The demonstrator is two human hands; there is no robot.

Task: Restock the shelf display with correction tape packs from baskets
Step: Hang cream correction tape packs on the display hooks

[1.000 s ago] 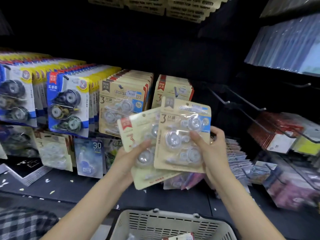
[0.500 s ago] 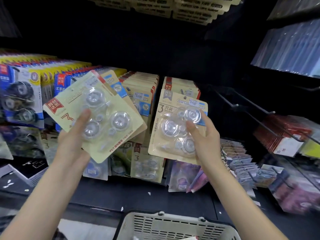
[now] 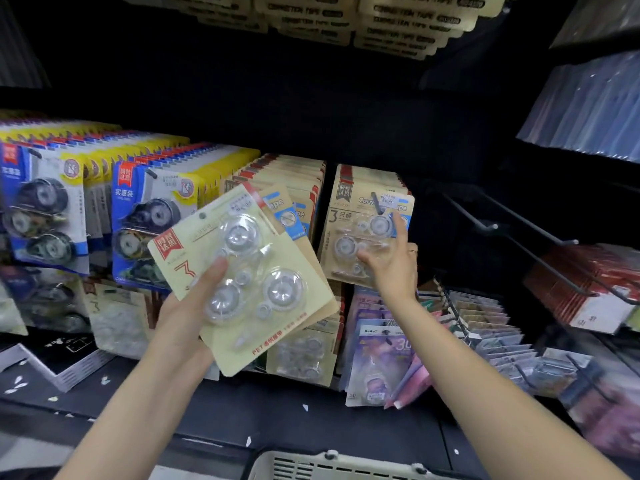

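My left hand (image 3: 187, 317) grips a small tilted stack of beige correction tape packs (image 3: 263, 271), thumb on the clear blisters of the top one. My right hand (image 3: 394, 268) is up at the shelf, its fingers spread against the front beige pack (image 3: 349, 216) that hangs on a peg in the right-hand beige row. The peg's tip pokes through that pack's hole. A second beige row (image 3: 294, 178) hangs just left of it, behind my held stack. The white basket (image 3: 332, 465) shows only its rim at the bottom edge.
Blue and yellow tape packs (image 3: 149, 216) fill the pegs to the left. Two bare black pegs (image 3: 502, 230) stick out to the right, with red packs (image 3: 581, 285) beyond. Smaller packs (image 3: 377, 358) stand on the lower shelf.
My right hand carried its single pack up and back onto the right beige row's peg and loosened its fingers. My left hand kept the stack, tilting it and drifting toward the middle.
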